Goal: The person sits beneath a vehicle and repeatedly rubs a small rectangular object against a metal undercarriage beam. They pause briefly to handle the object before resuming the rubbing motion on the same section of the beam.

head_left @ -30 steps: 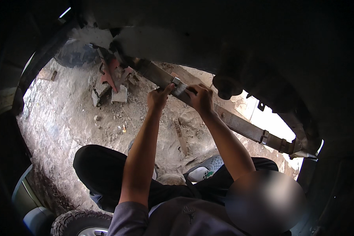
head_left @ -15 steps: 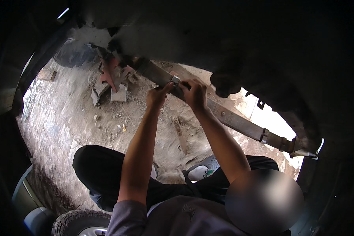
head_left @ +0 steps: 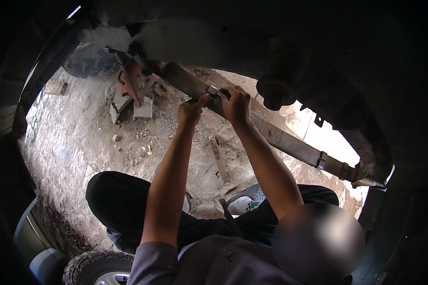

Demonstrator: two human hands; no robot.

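- The bright metal clip (head_left: 212,89) sits on a long, dusty metal bar (head_left: 292,143), and I take it as the middle of my clock.
- From there the bar slants off towards 10 o'clock one way and 4 o'clock the other, with another metal band (head_left: 321,160) round it well down the 4 o'clock side.
- The left hand (head_left: 190,113) comes in at 7 o'clock, thumb against the clip; its other fingers are mostly hidden, so I can't tell whether they grasp anything.
- The right hand (head_left: 236,104) is at 4 o'clock, fingers bent in close by the clip; whether they pinch it, I can't tell.
- Dark bodywork (head_left: 199,42) hangs at 12 o'clock.
- A red metal piece (head_left: 130,85) stands at 9, near a pale block (head_left: 143,108) on the rough ground (head_left: 66,142).
- A flat strip (head_left: 218,159) lies at 6.
- A tyre (head_left: 83,268) shows at 7, well apart.
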